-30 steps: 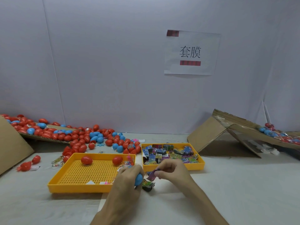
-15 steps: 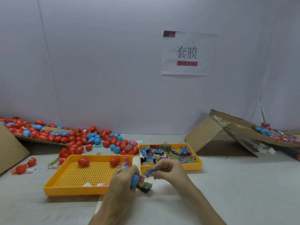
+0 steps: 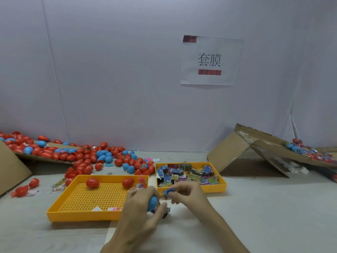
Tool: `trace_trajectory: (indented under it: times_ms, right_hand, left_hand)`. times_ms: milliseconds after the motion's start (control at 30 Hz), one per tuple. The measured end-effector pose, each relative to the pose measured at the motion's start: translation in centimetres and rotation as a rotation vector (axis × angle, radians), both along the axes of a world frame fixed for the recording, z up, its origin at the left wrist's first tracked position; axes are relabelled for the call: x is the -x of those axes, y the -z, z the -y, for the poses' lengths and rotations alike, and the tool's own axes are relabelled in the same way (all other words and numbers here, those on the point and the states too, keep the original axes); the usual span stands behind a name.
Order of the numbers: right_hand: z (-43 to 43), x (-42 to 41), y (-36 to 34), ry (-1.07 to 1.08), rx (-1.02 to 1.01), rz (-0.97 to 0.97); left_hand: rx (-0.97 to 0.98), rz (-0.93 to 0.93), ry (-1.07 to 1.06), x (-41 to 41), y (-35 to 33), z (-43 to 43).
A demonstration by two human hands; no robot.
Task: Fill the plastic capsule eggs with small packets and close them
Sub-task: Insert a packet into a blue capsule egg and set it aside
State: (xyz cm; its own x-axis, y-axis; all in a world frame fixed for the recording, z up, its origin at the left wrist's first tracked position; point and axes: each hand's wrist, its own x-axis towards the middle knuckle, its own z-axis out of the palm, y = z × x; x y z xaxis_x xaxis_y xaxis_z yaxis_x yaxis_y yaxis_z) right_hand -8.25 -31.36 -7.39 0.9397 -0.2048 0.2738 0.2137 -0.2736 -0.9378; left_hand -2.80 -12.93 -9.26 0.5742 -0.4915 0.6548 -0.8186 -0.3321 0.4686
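Left hand [image 3: 138,207] wraps its curled fingers round a blue capsule egg [image 3: 152,203], holding it just above the table [image 3: 273,207] by the near right corner of the perforated yellow tray [image 3: 82,214]. Whether that egg is open or closed cannot be told, as the fingers cover much of it. Just right of it, the right hand [image 3: 189,195] pinches a small blue packet [image 3: 167,191] between thumb and forefinger, its other fingers loosely bent; the packet sits close to the egg but apart from it. A few loose packets [image 3: 166,211] lie on the table under both hands. Two red eggs [image 3: 92,183] rest at the far side of the perforated tray. Right of it, the smaller yellow tray [image 3: 216,189] holds many packets. A heap of red and blue eggs [image 3: 87,157] spreads across the far left.
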Motion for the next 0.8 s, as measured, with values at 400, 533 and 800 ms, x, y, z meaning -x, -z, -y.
trace_trajectory:
  times_ms: [400,533,800]
  right_hand:
    - [-0.9,0.1,-0.1,-0.104,0.031,-0.004]
    - [-1.2,0.2,-0.1,-0.104,0.072,-0.014]
    - [-1.4,0.1,0.0,-0.106,0.065,0.047]
  left_hand:
    - [0.083,0.113,0.087,-0.4,-0.3,-0.1]
    - [0.147,0.050,0.099,-0.1,-0.5,0.1]
    - [0.208,-0.074,0.131,0.2,-1.0,0.1]
